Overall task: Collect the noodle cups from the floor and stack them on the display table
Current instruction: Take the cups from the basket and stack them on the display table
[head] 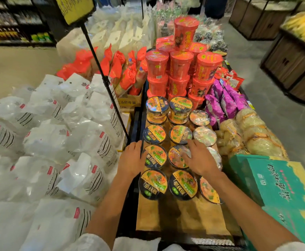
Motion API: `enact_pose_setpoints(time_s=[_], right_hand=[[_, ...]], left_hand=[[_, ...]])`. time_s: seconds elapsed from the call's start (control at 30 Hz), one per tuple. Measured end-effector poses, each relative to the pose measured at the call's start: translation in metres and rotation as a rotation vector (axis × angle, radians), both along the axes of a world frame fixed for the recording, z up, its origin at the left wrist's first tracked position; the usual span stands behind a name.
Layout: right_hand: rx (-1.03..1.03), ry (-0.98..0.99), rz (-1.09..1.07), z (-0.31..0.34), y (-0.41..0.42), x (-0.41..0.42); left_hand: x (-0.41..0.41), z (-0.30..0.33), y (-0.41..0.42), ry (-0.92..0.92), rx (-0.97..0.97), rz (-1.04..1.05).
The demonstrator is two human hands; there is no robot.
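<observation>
Noodle cups: yellow-and-black lidded cups (182,184) stand in rows on the wooden top of the display table (182,220), three across; at the far end of the rows two cups (157,105) sit a layer higher than the rest.
Red cups: taller red noodle cups (179,64) are piled in tiers behind the yellow ones, one cup (185,32) alone on top.
Left hand: the left hand (132,158) lies at the table's left edge, fingers straight and relaxed, beside a second-row cup (155,156); it holds nothing.
Right hand: the right hand (201,158) hovers palm down over the middle and right cups of the second row, fingers spread and slightly blurred; whether they touch a lid I cannot tell.
Left side: white plastic bags (44,142) are heaped beside the table, and a black sign pole (104,82) slants across them.
Right side: purple packets (224,102), pale noodle bundles (251,134) and a green carton (282,192).
</observation>
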State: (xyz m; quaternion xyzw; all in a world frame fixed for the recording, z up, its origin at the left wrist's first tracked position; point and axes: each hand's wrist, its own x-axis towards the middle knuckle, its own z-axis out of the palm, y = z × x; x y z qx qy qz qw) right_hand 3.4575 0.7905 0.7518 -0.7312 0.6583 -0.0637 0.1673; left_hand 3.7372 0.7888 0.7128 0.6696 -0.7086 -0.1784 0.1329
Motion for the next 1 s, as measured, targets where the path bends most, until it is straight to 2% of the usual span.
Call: enact_pose_setpoints(time_s=[0.1, 0.2, 0.43, 0.73, 0.9, 1.0], right_hand=[[-0.028, 0.015, 0.052, 0.004, 0.034, 0.012], [-0.038, 0.033, 0.125, 0.010, 0.066, 0.027], [-0.081, -0.017, 0.400, 0.010, 0.148, 0.051], [0.043, 0.040, 0.699, -0.033, 0.262, 0.064], [0.215, -0.029, 0.869, -0.048, 0.335, 0.071], [0.275, 0.008, 0.962, -0.057, 0.370, 0.082]], left_hand=[[0.004, 0.011, 0.041, -0.053, -0.006, 0.022], [0.008, 0.017, 0.092, -0.011, -0.005, 0.082], [0.014, 0.017, 0.236, -0.100, 0.029, 0.339], [-0.018, -0.003, 0.441, -0.149, 0.188, 0.718], [-0.061, -0.016, 0.550, -0.082, 0.274, 0.877], [-0.076, -0.022, 0.602, -0.037, 0.309, 1.004]])
